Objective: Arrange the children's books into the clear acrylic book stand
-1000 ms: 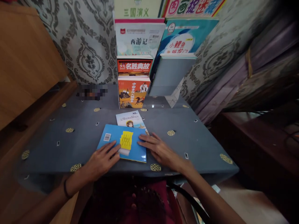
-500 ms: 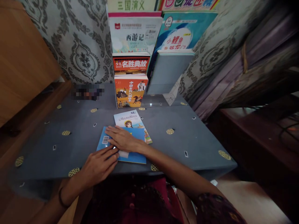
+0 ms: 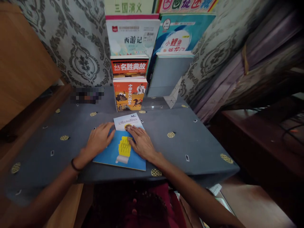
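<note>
A blue book (image 3: 108, 156) lies flat near the table's front edge, with a yellow patch of print and a pale shape on its cover. It partly covers a second, light-coloured book (image 3: 121, 120) with Chinese lettering and a drawn figure. My left hand (image 3: 99, 139) rests at the left side of the blue book, fingers stretched toward its upper left corner. Across the blue book's upper right part lies my right hand (image 3: 142, 143), fingers extended flat, the tips reaching onto the light-coloured book. Neither hand grasps anything that I can see.
Behind the two books stands a clear display rack (image 3: 174, 98) with several upright books, among them an orange one (image 3: 130, 95). A grey patterned cloth covers the table (image 3: 171, 120). A wooden cabinet (image 3: 21, 63) is at the left; a patterned curtain (image 3: 80, 60) hangs behind.
My hands have moved apart: the left went up to the book's left side, the right slid to its right side. More of the blue cover shows, including its yellow patch.
</note>
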`<state>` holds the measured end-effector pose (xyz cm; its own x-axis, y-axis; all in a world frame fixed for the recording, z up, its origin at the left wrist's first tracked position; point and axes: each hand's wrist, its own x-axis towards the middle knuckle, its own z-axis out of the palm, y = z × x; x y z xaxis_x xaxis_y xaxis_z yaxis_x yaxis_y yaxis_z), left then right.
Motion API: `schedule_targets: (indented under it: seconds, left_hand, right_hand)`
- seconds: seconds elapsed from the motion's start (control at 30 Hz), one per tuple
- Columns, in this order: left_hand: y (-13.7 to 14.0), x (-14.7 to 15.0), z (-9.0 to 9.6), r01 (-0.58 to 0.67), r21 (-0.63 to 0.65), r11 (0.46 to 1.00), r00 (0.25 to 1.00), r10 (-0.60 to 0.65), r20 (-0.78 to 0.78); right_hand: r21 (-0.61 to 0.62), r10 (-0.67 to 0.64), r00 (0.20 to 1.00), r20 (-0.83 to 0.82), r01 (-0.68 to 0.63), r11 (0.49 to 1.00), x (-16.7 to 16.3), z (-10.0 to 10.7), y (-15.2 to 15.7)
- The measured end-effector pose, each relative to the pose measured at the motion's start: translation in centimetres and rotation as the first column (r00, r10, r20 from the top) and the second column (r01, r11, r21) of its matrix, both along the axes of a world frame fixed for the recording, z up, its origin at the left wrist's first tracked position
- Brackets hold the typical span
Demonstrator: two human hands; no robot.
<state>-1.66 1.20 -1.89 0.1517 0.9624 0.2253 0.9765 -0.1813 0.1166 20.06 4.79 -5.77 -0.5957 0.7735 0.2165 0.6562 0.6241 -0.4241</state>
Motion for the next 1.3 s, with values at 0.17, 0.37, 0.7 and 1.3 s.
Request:
schedule_targets:
  seconds: [0.17, 0.37, 0.7, 1.3]
  left_hand:
    - [5.1, 1.3, -0.6, -0.102, -0.180, 0.978, 0.995, 0.097, -0.033]
    - [7.9, 0.5, -1.5, -0.227, -0.321, 0.920, 0.742, 0.376, 0.555]
    - [10.4, 0.3, -0.2, -0.068, -0.609, 0.790, 0.283, 0.601, 0.748]
    - [6.7, 4.5, 7.8, 0.152, 0.150, 0.977, 0.271, -0.187, 0.944]
  right_hand:
    - [-0.002, -0.009, 0.999, -0.039, 0.009, 1.000, -0.1, 0.0, 0.0]
    - [0.023, 0.009, 0.997, -0.070, -0.007, 1.000, -0.1, -0.3, 0.0]
    - [0.045, 0.036, 0.996, -0.087, -0.033, 0.998, -0.3, -0.4, -0.2]
    - [0.257, 0.079, 0.995, -0.066, -0.059, 0.965, 0.1, -0.7, -2.0]
